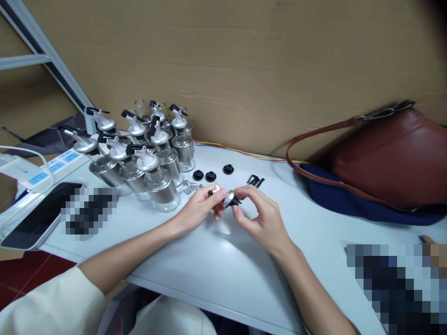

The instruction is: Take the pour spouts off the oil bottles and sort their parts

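Over the table, my left hand [204,203] pinches a silver bottle pourer cap [228,198], tilted on its side. The cap's black ribbed stopper [236,201] points to the right. My right hand [262,215] closes its thumb and index finger around the stopper end. Just behind my hands lie three round black stoppers [210,176] and several small black levers [256,180]. A small clear glass piece [190,187] rests beside my left hand. To the left stand several glass bottles with steel bands [162,188], many topped with silver pourers and black levers.
At the left edge are a white power strip [56,166] and a phone [42,214]. A brown handbag [380,158] sits on dark blue cloth [335,200] at right. Thin coloured wires [237,151] run along the back, below a cardboard wall [244,70].
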`<state>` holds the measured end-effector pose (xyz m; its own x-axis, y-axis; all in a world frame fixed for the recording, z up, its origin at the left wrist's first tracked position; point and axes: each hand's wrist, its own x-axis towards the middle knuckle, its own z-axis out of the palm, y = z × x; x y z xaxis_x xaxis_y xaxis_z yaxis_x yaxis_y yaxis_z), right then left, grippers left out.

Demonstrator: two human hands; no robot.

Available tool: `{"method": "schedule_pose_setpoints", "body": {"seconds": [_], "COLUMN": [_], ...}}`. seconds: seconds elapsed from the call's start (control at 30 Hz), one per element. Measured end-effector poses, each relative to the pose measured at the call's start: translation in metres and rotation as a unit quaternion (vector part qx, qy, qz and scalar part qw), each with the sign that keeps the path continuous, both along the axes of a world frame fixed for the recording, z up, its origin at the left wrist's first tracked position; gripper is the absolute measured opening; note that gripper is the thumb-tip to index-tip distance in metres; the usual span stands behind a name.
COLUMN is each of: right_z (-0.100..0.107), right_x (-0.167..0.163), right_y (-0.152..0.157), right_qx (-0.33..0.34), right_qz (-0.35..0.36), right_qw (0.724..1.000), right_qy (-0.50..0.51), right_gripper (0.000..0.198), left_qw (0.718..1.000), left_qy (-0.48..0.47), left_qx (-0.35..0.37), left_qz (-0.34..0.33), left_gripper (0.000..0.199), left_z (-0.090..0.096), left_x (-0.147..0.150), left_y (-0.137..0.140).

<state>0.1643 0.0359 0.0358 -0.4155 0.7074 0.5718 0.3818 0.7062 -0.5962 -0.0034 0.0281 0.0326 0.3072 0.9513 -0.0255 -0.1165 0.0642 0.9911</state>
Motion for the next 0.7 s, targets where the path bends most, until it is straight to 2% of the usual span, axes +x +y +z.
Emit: {"method": "schedule_pose_setpoints", "body": {"seconds": [0.23,0.43,0.57,0.7], "right_z": [-0.0038,-0.0029,-0.0017,-0.0009], "right_x": [0.0016,0.0019,0.0026,0.0025], "right_y": [0.0007,0.0023,0.0016,0.0000], "right_qx": [0.025,0.048,0.025,-0.032], "right_qz": [-0.020,-0.027,-0.019,-0.014], "right_qw": [0.998,0.995,0.997,0.998], "right_qy": [-0.046,-0.080,-0.071,-0.044], "right_gripper": [0.001,0.008,0.011,0.014], "left_qw": [0.999,0.997,0.995,0.994], "left_qy": [0.033,0.041,0.048,0.060], "left_qx": [0.034,0.061,0.076,0.084], "left_qz": [-0.025,-0.031,-0.040,-0.041], "left_gripper": [0.039,0.033,0.033,0.033], "left_z": [0.0022,0.0014,0.0016,0.0025], "left_x": [-0.0005,-0.0028,-0.0030,-0.0027], "left_y": [-0.0016,-0.0027,-0.0040,-0.0051]}}
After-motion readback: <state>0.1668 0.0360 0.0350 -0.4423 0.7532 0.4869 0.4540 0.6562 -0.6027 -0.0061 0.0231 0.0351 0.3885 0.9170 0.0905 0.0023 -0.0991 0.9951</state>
